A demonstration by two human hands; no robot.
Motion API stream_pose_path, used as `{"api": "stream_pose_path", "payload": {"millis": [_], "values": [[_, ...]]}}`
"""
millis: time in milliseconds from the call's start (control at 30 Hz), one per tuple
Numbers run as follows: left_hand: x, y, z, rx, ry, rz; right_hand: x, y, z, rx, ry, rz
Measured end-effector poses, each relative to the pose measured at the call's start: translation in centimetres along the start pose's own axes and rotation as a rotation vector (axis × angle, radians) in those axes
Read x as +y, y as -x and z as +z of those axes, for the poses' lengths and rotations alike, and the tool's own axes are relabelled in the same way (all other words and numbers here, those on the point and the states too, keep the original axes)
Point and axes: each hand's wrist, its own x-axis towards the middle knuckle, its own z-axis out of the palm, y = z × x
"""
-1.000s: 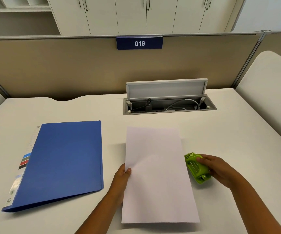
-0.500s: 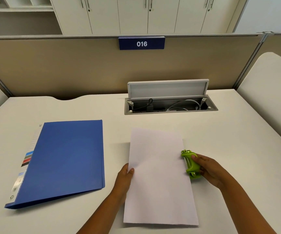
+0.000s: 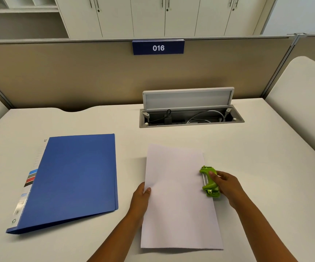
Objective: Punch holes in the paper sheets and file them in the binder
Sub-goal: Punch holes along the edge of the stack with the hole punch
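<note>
White paper sheets [image 3: 177,197] lie on the desk in front of me, long side running away from me. My left hand [image 3: 140,200] grips their left edge, thumb on top. A small green hole punch [image 3: 208,181] sits over the right edge of the sheets, and my right hand [image 3: 226,184] holds it from the right. A closed blue binder [image 3: 73,178] lies flat to the left of the sheets, its spine toward the left.
An open cable tray [image 3: 190,118] with its lid raised is sunk into the white desk [image 3: 257,167] behind the sheets. A beige partition [image 3: 77,72] with a "016" label closes the back edge. Another desk surface [image 3: 308,103] rises at the right.
My right hand has slid the green punch leftward until it sits over the right edge of the sheets. My left hand has kept its hold on the left edge.
</note>
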Motion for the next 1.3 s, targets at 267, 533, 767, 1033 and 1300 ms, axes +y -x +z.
{"api": "stream_pose_path", "payload": {"millis": [267, 533, 767, 1033, 1300], "values": [[0.1, -0.3, -0.3, 0.013, 0.013, -0.032, 0.0, 0.5, -0.9, -0.080, 0.029, 0.022], [0.3, -0.3, 0.3, 0.011, -0.015, -0.025, 0.3, 0.0, 0.3, 0.003, 0.156, -0.016], [0.3, -0.2, 0.3, 0.014, -0.038, -0.013, 0.7, -0.2, 0.9, 0.078, 0.353, -0.047], [0.4, -0.2, 0.3, 0.018, -0.027, -0.026, 0.6, 0.5, 0.7, 0.064, 0.399, -0.053], [0.4, -0.1, 0.3, 0.007, -0.027, -0.023, 0.6, 0.8, 1.2, 0.108, 0.471, -0.051]]}}
